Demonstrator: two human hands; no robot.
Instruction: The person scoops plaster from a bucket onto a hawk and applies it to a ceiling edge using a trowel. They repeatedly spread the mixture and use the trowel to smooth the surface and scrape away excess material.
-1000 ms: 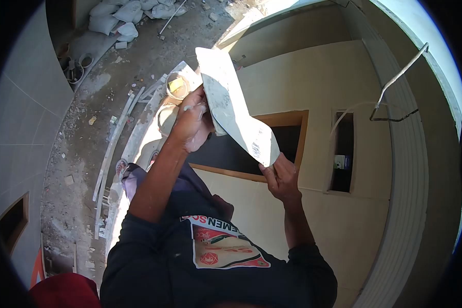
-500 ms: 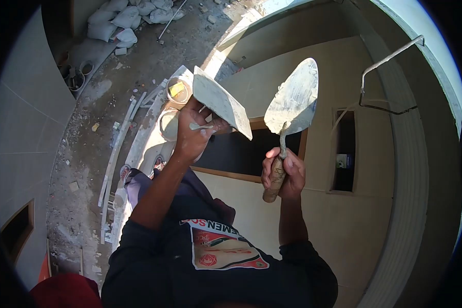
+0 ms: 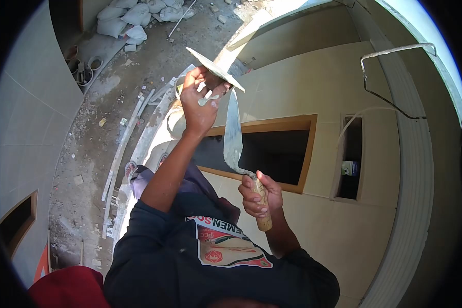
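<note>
My left hand (image 3: 199, 110), smeared with pale mortar, is closed round the underside of a flat rectangular plastering float (image 3: 216, 70). The float is tilted and seen almost edge-on. Lower and to the right, my right hand (image 3: 254, 201) is wrapped round the wooden handle of a pointed bricklaying trowel (image 3: 233, 134). Its blade points up, turned partly edge-on, with its tip close below the float's right end in this view. Mortar residue coats the blade. Behind the trowel lies a dark wall opening with a wooden frame (image 3: 306, 151).
Below my left arm is a mortar-splashed platform (image 3: 141, 174) carrying a bucket (image 3: 175, 123), partly hidden. Long pale strips (image 3: 119, 154) run beside it. White sacks (image 3: 138, 15) lie on the debris-strewn floor far below. A bent metal rod (image 3: 363, 74) juts out at the right.
My left hand has risen, and the float has turned from showing its face to nearly edge-on. My right hand has moved down and left, turning the trowel blade partly edge-on, nearer the float.
</note>
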